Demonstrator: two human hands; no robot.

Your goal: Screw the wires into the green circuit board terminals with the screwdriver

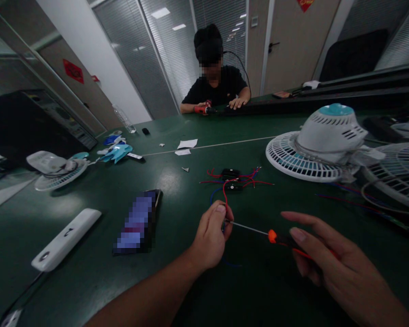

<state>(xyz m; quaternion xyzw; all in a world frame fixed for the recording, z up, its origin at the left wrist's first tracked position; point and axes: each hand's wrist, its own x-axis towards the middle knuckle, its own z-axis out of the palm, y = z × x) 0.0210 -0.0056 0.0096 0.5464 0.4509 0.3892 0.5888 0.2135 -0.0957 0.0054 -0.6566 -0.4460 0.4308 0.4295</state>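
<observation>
My left hand (211,236) is closed in a pinch on a small part with a red wire (225,197) running up from it. My right hand (327,263) grips the handle of an orange and black screwdriver (271,235), index finger stretched out along it. The thin shaft of the screwdriver points left, its tip at the part in my left fingers. Just beyond lie two small black parts (231,179) with red and blue wires spread around them on the green table (177,177).
A white fan with its grille (303,154) lies at the right, another grille (395,177) beside it. A phone (138,222), a white casing (66,238) and a fan base (56,168) lie left. Across the table a person (214,81) holds a red tool.
</observation>
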